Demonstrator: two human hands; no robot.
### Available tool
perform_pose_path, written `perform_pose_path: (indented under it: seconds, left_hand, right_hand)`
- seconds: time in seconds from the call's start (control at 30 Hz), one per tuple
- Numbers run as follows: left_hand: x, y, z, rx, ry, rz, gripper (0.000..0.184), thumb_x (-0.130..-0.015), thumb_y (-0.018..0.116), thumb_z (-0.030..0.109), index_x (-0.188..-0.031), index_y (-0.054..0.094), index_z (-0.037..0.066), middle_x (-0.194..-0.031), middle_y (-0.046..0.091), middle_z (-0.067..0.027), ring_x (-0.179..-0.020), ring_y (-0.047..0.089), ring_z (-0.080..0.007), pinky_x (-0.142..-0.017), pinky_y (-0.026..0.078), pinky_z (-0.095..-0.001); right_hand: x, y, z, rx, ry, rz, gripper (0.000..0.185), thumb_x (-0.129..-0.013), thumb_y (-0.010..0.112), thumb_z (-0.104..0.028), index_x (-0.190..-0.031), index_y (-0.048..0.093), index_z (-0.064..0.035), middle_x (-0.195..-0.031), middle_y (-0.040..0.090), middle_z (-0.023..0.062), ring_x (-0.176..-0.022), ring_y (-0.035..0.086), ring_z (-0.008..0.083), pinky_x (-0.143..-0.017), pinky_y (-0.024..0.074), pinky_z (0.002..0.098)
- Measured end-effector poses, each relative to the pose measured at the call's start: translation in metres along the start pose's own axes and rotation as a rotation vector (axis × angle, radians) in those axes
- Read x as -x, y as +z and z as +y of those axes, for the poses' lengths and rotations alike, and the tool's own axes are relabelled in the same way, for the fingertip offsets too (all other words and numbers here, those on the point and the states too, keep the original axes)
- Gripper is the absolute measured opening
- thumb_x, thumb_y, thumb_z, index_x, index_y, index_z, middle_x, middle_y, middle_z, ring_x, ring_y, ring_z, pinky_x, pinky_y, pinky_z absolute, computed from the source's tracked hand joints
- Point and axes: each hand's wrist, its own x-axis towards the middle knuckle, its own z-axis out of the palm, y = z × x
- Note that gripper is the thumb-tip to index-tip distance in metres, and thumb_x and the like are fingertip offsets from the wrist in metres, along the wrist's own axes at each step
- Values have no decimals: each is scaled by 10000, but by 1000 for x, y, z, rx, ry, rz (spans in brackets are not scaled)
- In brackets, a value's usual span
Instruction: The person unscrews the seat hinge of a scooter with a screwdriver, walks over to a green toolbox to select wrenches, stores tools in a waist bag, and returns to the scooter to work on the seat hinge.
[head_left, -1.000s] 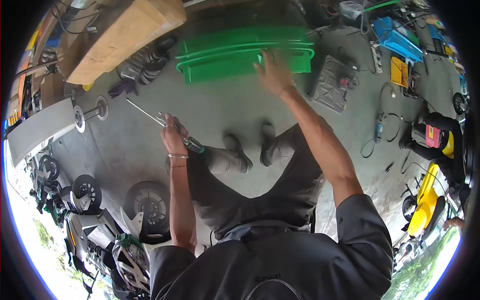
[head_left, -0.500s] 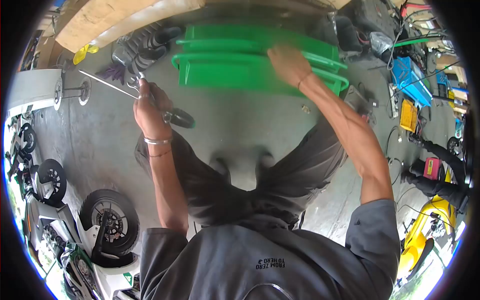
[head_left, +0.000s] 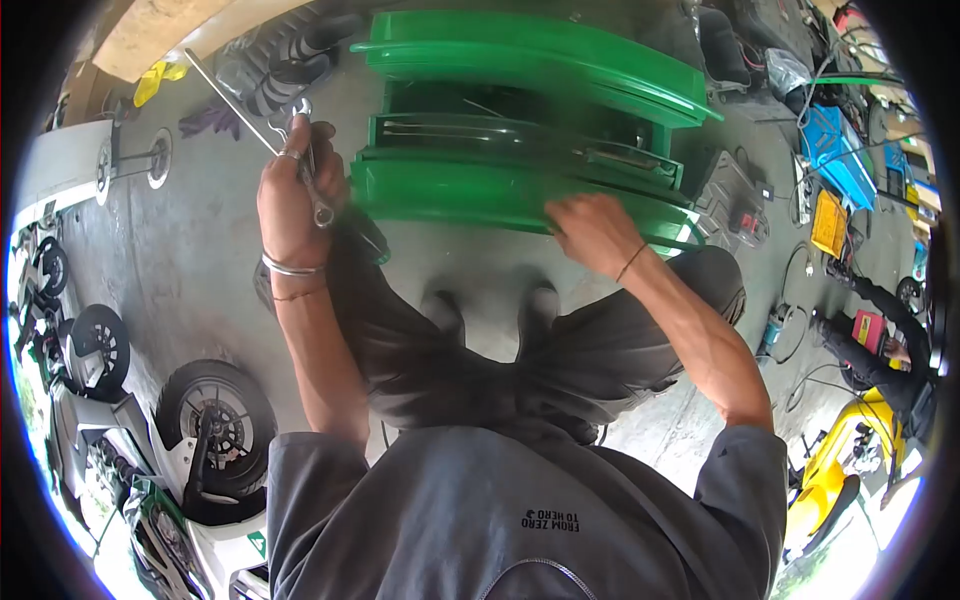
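My left hand (head_left: 298, 200) is closed around a combination wrench (head_left: 321, 205) and a long-shafted screwdriver. The screwdriver's thin shaft (head_left: 228, 98) points up and left, and its dark handle (head_left: 368, 242) shows below the fist. In front of me on the floor stands a green metal toolbox (head_left: 440, 190), opened out into two halves. Inside it lie long thin metal tools (head_left: 450, 130) in a tray; blur hides the details. With fingers curled, my right hand (head_left: 598, 235) is at the front edge of the toolbox's near half.
A grey case (head_left: 735, 195) sits right of the toolbox, with a blue crate (head_left: 832, 150) and a yellow bin (head_left: 828, 230) beyond. A purple glove (head_left: 212, 120) lies at left. Motorcycle wheels (head_left: 218, 430) stand at lower left. Another person's dark-clothed limbs (head_left: 870, 300) show at far right.
The toolbox has opened: its near half has come toward me, showing the trays. My right hand has moved down toward my body with it. My left hand has turned slightly, still holding the tools.
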Motion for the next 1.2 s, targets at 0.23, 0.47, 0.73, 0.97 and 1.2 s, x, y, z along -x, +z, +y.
perform_pose_path:
  seconds: [0.23,0.47,0.73,0.97,1.2]
  left_hand:
    - [7,13,-1,28,43,-84,357,-998,464,323,-989,590,-11,-535,378,20,-452,334,-70,-423,241,-239]
    - [11,24,5,-11,45,-49,381,-992,475,367,-1056,567,3,-653,408,40,-527,364,-60,-463,280,-217]
    - [-23,34,-2,39,1,-105,369,-977,503,351,-1026,626,7,-687,439,36,-584,403,-74,-508,304,-229]
    - [-37,32,-8,-16,-64,-113,433,-976,508,376,-1113,566,-30,-670,394,39,-586,372,-71,-504,310,-225]
    - [-35,26,-2,21,-30,-110,415,-978,510,362,-1105,584,-26,-667,401,40,-579,371,-68,-499,314,-226]
  right_hand:
    - [9,6,-17,98,-2,-47,124,-750,595,-41,-868,609,-5,-767,649,146,-772,651,329,-663,512,434]
    - [-7,-21,-14,-12,32,-283,175,-847,611,-181,-826,663,-15,-735,668,160,-754,663,349,-677,514,459]
    - [-49,10,70,-228,349,62,199,-862,602,-234,-917,702,-70,-836,683,177,-839,653,380,-759,519,467]
    - [-60,32,87,-81,394,-30,201,-849,595,-191,-967,710,-75,-941,692,172,-894,659,365,-793,531,456]
    - [-72,30,86,38,426,-167,223,-845,605,-218,-991,712,-87,-959,692,171,-915,663,353,-801,533,453]
